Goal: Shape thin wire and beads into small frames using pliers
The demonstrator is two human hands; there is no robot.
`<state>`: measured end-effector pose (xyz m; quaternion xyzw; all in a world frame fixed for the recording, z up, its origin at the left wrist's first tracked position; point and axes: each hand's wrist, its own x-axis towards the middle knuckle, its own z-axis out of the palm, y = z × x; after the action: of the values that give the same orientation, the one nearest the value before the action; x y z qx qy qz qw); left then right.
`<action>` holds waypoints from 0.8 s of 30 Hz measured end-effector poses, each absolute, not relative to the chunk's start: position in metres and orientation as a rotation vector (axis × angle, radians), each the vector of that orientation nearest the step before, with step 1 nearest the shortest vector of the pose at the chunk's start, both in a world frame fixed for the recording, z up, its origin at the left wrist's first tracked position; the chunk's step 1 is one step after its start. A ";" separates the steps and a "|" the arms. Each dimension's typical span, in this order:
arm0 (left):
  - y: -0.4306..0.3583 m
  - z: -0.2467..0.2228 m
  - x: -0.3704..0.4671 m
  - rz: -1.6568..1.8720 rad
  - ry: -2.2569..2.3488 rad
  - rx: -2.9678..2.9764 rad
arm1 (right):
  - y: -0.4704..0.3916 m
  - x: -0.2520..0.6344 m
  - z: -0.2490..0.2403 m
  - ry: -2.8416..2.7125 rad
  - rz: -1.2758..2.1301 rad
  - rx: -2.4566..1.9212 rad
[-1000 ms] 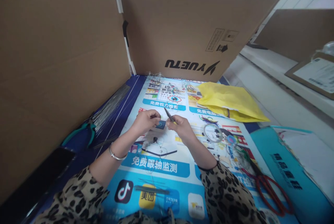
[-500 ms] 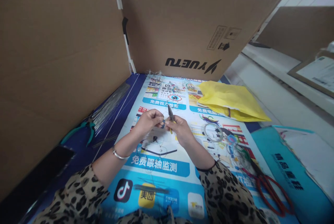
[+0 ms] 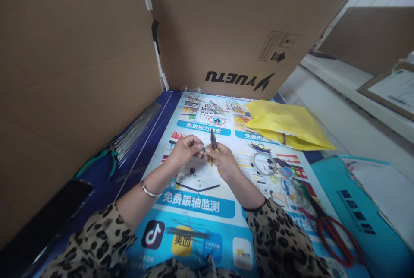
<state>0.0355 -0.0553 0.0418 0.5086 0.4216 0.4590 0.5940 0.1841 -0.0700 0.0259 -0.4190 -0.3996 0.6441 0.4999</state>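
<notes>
My right hand (image 3: 222,160) is closed round a pair of pliers (image 3: 213,140) with yellow handles, their dark jaws pointing up and away from me. My left hand (image 3: 186,152) is pinched just beside it. Between the fingertips of both hands shows a small blue piece (image 3: 203,153), too small to name. Thin wire loops (image 3: 201,185) lie on the printed sheet just below my hands, with a small black piece (image 3: 192,170) among them.
Cardboard panels (image 3: 226,23) stand at the left and back. Thin metal wires (image 3: 137,133) and teal-handled pliers (image 3: 112,157) lie left. To the right are a yellow bag (image 3: 287,124), a clear ring-shaped coil (image 3: 264,164), red-handled scissors (image 3: 339,239) and a teal packet (image 3: 352,200).
The pliers in my right hand have turned slightly more upright, their tip moving a little right. My left hand stays almost in place.
</notes>
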 end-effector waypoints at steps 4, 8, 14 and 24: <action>-0.056 0.041 0.036 1.065 0.985 1.173 | -0.070 0.184 0.025 -0.949 1.554 -1.026; -0.056 0.042 0.037 1.059 0.996 1.189 | -0.071 0.184 0.026 -0.938 1.550 -1.029; -0.058 0.041 0.039 1.070 1.014 1.191 | -0.071 0.183 0.026 -0.922 1.545 -1.031; -0.059 0.037 0.042 1.081 1.047 1.184 | -0.069 0.182 0.021 -0.934 1.533 -1.062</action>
<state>0.0421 -0.0594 0.0375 0.5057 0.4470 0.4617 0.5756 0.1824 -0.0694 0.0212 -0.4399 -0.3866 0.6351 0.5037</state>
